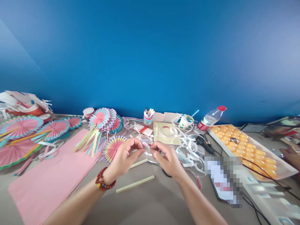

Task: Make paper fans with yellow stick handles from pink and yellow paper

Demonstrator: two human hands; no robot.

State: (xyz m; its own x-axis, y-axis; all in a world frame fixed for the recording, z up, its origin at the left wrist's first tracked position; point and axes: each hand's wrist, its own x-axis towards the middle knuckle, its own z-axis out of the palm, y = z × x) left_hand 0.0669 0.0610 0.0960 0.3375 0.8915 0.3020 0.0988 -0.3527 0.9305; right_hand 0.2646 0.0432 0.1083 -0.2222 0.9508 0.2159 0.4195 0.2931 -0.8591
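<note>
A small, thin whitish strip (147, 153) sits between the left hand (125, 157) and right hand (167, 157), the hands pinched narrow on it. Nearer, a pale-yellow flat stick (135, 184) lies with open grey-brown counter (140, 207) between the forearms. Curled white ribbons (188, 150) crowd rightward; a pink paper stack's (52, 176) edge borders the left forearm.

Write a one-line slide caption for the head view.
Left hand and right hand held close together above a grey table bearing pink paper, pleated paper fans and a red-capped bottle.
</note>
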